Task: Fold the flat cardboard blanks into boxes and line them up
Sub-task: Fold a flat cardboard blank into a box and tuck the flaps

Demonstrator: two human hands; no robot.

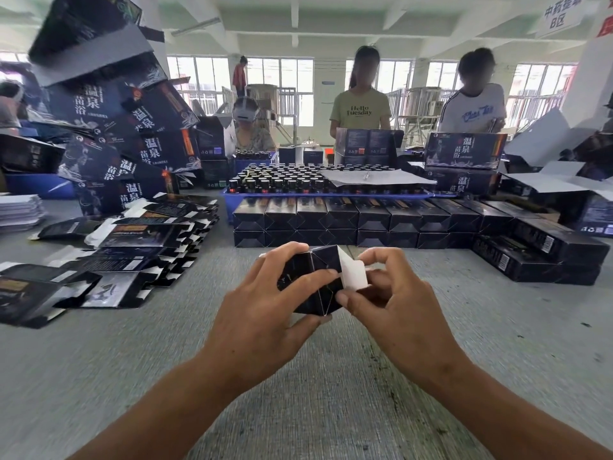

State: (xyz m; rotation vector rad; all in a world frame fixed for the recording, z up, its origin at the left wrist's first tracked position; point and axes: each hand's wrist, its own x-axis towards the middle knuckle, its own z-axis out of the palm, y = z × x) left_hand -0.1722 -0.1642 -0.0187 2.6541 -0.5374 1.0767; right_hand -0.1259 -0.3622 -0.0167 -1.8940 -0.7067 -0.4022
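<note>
A small dark box is held end-on above the grey table, its bottom flaps partly folded in. My left hand grips its left side, thumb across the folded flaps. My right hand pinches the white flap that sticks out on the box's right. Beyond my hands, folded dark boxes stand lined up in a two-high row. Flat dark blanks lie fanned out in a loose pile at the left.
A blue tray of dark bottles sits behind the row. More folded boxes are stacked at the right. Large printed cartons lean in a heap at the back left. Three people stand or sit across the table.
</note>
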